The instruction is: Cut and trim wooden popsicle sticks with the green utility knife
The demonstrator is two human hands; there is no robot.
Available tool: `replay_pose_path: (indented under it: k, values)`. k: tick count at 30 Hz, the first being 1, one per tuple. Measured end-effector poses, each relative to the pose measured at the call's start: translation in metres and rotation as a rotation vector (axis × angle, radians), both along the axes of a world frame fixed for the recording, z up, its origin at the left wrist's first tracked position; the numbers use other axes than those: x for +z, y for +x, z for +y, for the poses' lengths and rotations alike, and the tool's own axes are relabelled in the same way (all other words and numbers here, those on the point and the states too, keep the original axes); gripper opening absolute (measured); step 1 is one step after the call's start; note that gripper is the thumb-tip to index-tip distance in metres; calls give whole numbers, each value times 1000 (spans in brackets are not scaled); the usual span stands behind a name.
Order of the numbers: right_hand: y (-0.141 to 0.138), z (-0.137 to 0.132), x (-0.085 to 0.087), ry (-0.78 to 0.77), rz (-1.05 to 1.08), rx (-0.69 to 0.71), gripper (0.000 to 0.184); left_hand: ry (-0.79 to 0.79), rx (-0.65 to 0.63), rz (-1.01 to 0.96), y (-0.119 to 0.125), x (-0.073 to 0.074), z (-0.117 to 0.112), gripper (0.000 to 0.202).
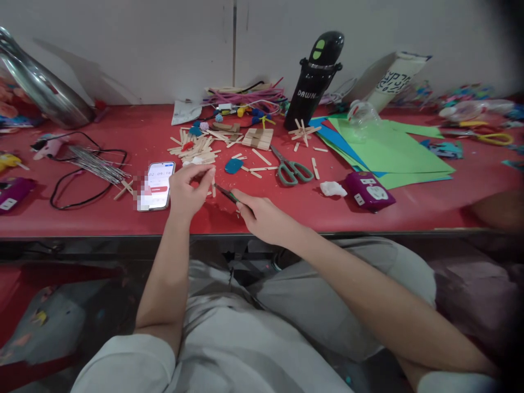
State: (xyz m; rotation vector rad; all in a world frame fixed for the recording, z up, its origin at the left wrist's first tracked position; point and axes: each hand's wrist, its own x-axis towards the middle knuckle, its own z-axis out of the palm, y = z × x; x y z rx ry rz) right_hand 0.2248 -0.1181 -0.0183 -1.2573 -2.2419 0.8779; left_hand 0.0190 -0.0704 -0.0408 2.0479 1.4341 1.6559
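My left hand [189, 188] should steady its pinched pale wooden stick [213, 190]; my right hand [265, 215] grips a slim dark tool [224, 192].

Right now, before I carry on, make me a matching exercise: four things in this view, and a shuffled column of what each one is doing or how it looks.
Things
1. left hand
2. right hand
3. phone
4. bottle

Places, colours or states
A. black, with green patches on its top
B. gripping a dark tool
C. screen lit
D. pinching a wooden stick

Right pairs: 1-D, 2-B, 3-C, 4-A
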Motion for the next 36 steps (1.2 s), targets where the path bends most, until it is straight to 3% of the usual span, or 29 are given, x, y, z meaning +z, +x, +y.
replay_pose_path:
  k: [4,13,26,31,34,36]
  values:
    - [-4,-2,-3,20,-13,24,49,-27,138,-20,-7,-5,3,12]
    - [1,-5,-11,-1,56,-9,49,-13,89,-18,-7,-5,2,10]
    - [8,4,-22,259,-19,-87,45,-159,70,-215,-9,-5,5,4]
    - [14,6,-18,341,-4,-18,45,-265,128,-412,-14,-7,12,4]
    - [15,3,-9,411,134,12,45,-270,124,-605,-19,-8,16,8]
    - [15,2,-2,424,260,-51,42,-264,99,-681,-22,-9,17,7]
